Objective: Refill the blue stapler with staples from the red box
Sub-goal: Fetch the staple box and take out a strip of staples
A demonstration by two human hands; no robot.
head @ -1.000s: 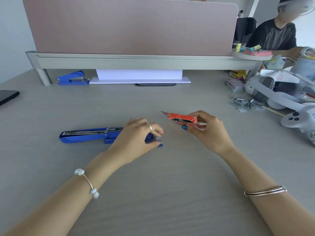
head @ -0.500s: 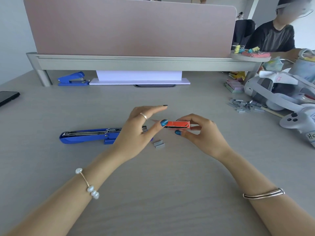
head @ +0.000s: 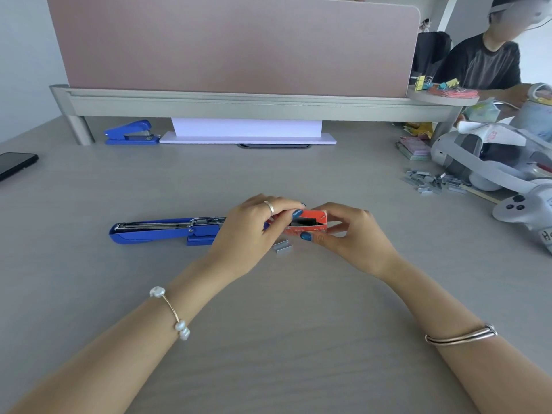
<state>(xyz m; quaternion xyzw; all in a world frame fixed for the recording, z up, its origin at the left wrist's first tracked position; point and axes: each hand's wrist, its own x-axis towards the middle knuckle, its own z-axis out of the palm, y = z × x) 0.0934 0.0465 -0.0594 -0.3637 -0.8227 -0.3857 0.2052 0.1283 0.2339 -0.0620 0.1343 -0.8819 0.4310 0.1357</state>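
Note:
The blue stapler [head: 161,231] lies flat on the grey desk, swung open with its metal staple channel showing, left of my hands. My right hand [head: 355,237] holds the small red box [head: 309,224] a little above the desk, its open end facing me with dark contents inside. My left hand [head: 254,231] pinches the box's left end with thumb and fingers and hides the stapler's right end. A short strip of staples [head: 282,245] lies on the desk just below the box.
A second blue stapler [head: 131,133] sits at the back left by a white stand [head: 248,134]. A black phone [head: 15,164] lies at the far left. Loose staples [head: 433,181], a white headset [head: 490,162] and a controller [head: 519,209] crowd the right; a person sits beyond.
My left hand left the desk by the stapler, leaving the staple strip there, and closed on the red box. My right hand turned the box so its open end faces me.

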